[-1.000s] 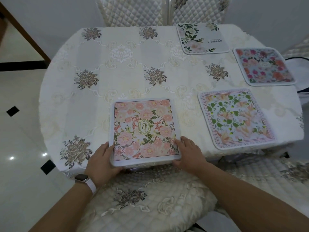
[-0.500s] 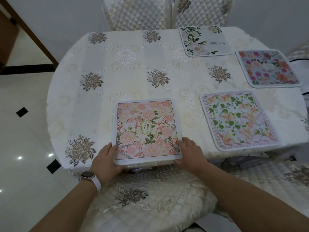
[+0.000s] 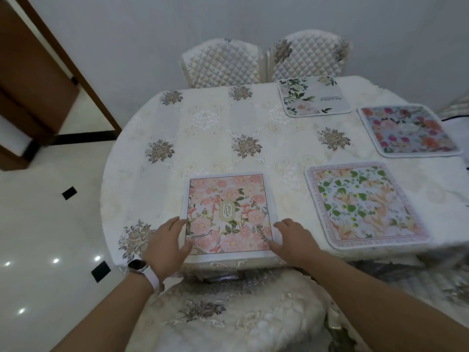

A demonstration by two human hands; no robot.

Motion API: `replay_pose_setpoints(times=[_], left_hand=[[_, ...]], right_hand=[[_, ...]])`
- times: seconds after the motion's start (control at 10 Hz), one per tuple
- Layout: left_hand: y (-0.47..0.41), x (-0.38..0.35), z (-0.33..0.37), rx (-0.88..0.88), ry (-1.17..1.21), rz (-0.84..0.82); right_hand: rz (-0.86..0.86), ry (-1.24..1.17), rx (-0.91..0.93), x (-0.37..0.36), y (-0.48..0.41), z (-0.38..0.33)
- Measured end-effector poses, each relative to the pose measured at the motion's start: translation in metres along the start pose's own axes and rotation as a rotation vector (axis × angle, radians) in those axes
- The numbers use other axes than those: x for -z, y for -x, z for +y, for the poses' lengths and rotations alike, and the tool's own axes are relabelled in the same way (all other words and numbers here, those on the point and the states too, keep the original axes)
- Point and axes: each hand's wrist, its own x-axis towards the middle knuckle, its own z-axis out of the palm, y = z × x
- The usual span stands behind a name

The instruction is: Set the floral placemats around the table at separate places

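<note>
Four floral placemats spread over a cloth-covered table (image 3: 177, 158).

The pink placemat (image 3: 228, 214) lies flat at lower centre, the leafy one (image 3: 365, 207) to its right, the dark-flowered one (image 3: 408, 133) and the pale one (image 3: 313, 96) at upper right. The left hand (image 3: 168, 246) and right hand (image 3: 295, 238), fingers spread, flank the pink mat's near corners, gripping nothing.

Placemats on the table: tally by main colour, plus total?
Pink placemat, lying flat between the left hand and right hand: 1
Green-leaf placemat: 1
White placemat: 1
Magenta and orange placemat: 1
Total: 4
</note>
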Motion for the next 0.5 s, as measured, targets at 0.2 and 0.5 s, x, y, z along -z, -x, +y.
replay_pose_setpoints(times=[0.2, 0.5], left_hand=[[-0.001, 0.054, 0.054, -0.147, -0.097, 0.164], [0.045, 0.094, 0.105, -0.263, -0.212, 0.309]], right_hand=[[0.23, 0.162, 0.143, 0.076, 0.005, -0.008], [0.407, 0.21, 0.228, 0.154, 0.076, -0.021]])
